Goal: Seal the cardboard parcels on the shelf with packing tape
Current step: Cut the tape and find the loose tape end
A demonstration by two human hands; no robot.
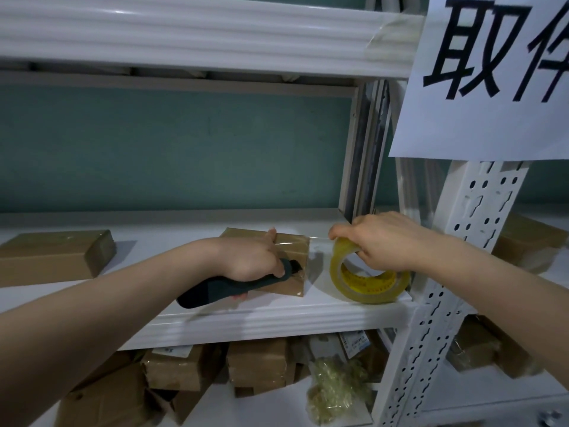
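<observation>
A small cardboard parcel (292,245) lies on the white shelf (277,315), with clear tape across its top. My left hand (252,257) grips a dark green utility knife (221,288) at the parcel's near right corner, thumb resting on the parcel's top. My right hand (381,238) holds a roll of clear yellowish packing tape (366,282) standing on edge just right of the parcel. A taut strip of tape (317,238) runs from the roll to the parcel.
A second cardboard parcel (52,257) lies at the shelf's left end. A white perforated upright (455,272) stands close on the right, a paper sign (492,72) above it. More boxes (255,365) and a plastic bag (335,386) fill the lower shelf.
</observation>
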